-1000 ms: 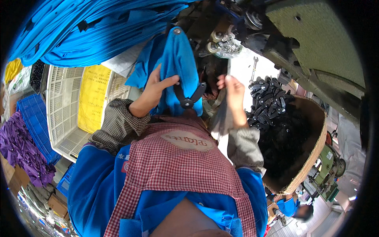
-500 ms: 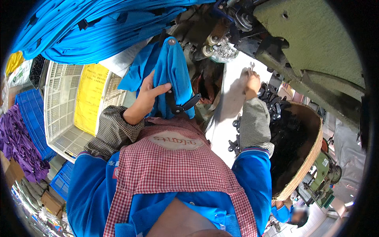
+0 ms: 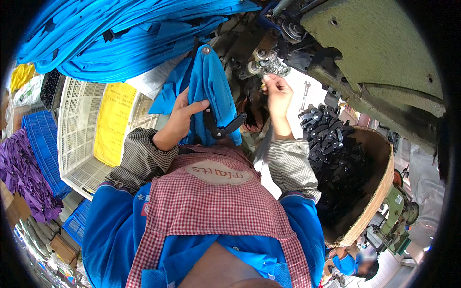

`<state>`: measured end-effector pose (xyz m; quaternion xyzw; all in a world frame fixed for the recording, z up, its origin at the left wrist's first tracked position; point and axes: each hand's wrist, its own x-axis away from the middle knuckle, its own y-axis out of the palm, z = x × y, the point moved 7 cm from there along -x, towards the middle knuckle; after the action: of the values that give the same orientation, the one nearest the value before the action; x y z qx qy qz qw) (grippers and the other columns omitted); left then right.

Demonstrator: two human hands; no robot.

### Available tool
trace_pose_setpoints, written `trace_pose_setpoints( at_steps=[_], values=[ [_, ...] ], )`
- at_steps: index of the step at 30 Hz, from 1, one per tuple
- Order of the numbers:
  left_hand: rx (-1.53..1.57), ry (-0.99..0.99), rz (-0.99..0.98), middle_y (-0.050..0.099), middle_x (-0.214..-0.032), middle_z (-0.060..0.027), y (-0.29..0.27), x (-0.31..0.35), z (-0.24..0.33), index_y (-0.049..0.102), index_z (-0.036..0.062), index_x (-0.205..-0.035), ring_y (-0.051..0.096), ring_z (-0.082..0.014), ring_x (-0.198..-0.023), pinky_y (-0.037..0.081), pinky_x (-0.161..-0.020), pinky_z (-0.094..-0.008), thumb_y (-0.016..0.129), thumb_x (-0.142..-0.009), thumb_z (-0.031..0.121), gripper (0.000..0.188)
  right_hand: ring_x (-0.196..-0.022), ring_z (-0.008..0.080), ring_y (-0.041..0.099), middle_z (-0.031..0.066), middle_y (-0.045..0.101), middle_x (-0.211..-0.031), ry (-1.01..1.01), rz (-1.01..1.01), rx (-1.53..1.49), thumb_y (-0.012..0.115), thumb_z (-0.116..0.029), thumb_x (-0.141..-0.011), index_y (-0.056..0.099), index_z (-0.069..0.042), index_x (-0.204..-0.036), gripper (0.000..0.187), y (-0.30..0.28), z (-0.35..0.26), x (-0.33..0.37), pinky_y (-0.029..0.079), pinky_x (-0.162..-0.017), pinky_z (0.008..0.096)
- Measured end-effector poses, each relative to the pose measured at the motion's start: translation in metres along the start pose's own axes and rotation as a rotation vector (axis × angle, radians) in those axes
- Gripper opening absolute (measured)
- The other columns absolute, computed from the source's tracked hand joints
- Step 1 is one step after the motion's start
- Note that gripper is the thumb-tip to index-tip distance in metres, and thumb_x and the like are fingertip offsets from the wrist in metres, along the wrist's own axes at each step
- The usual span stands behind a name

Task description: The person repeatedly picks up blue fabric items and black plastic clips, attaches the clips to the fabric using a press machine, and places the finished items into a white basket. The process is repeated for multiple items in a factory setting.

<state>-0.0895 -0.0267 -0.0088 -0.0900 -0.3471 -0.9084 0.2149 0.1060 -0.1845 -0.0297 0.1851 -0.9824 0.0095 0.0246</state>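
My left hand (image 3: 181, 116) is closed on a folded piece of blue fabric (image 3: 205, 79), its thumb lying across the front. A round metal fastener sits at the fabric's top. Next to my thumb, a black hinged plastic piece (image 3: 222, 129) hangs against the lower part of the cloth. My right hand (image 3: 279, 95) is raised beside a pile of small shiny metal parts (image 3: 275, 65). Its thumb and forefinger are pinched together; whatever is between them is too small to tell. To its right, a wrench (image 3: 305, 95) lies on the white surface (image 3: 296, 101).
A green machine body (image 3: 384, 53) overhangs at right. Below it stands a cardboard box (image 3: 367, 211) of black plastic parts (image 3: 326, 132). Blue fabric (image 3: 129, 38) is heaped at upper left, above a white crate (image 3: 77, 129). Another person (image 3: 348, 264) is at lower right.
My right hand has moved left from beside the wrench to the metal parts, its fingers now pinched. The wrench stays on the white surface. My left hand keeps its hold on the fabric.
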Motion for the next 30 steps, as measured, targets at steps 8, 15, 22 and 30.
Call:
trace_pose_setpoints(
  at_steps=[8,15,22,30],
  values=[
    [0.016,0.020,-0.020,0.058,-0.109,-0.0086,0.000,-0.001,0.006,0.046,0.0005,-0.120,0.056,-0.0183,-0.099,0.041,-0.090,-0.0303,0.058,-0.078,0.006,0.044,-0.058,0.0056,0.050,0.0012,0.060,-0.071,-0.040,-0.006,-0.070,0.063,-0.006,-0.082,0.062,0.003,-0.086,0.010,0.010,0.018,0.000,0.041,-0.054,0.0178],
    [-0.015,0.021,-0.017,0.059,-0.108,-0.0077,0.001,-0.002,0.011,0.046,0.0014,-0.119,0.056,-0.0173,-0.097,0.042,-0.088,-0.0301,0.057,-0.078,0.006,0.043,-0.061,0.0055,0.051,0.0005,0.060,-0.071,-0.105,-0.028,-0.069,0.064,-0.004,-0.080,0.064,0.003,-0.084,0.008,0.012,0.023,-0.001,0.041,-0.057,0.0181],
    [-0.027,0.011,-0.021,0.059,-0.106,-0.0066,0.000,-0.003,0.011,0.046,0.0018,-0.119,0.056,-0.0160,-0.093,0.043,-0.084,-0.0285,0.056,-0.079,0.006,0.042,-0.061,0.0065,0.052,0.0037,0.062,-0.073,-0.089,-0.097,-0.124,0.063,-0.002,-0.081,0.063,0.002,-0.084,0.006,0.011,0.026,-0.008,0.042,-0.056,0.0184],
    [-0.004,0.019,0.016,0.059,-0.107,-0.0066,-0.004,-0.002,0.011,0.047,0.0020,-0.120,0.056,-0.0167,-0.094,0.042,-0.085,-0.0293,0.055,-0.079,0.005,0.042,-0.060,0.0054,0.050,0.0012,0.061,-0.071,-0.096,-0.022,-0.065,0.064,-0.005,-0.080,0.064,0.001,-0.082,0.006,0.009,0.027,-0.005,0.039,-0.055,0.0176]
  ],
)
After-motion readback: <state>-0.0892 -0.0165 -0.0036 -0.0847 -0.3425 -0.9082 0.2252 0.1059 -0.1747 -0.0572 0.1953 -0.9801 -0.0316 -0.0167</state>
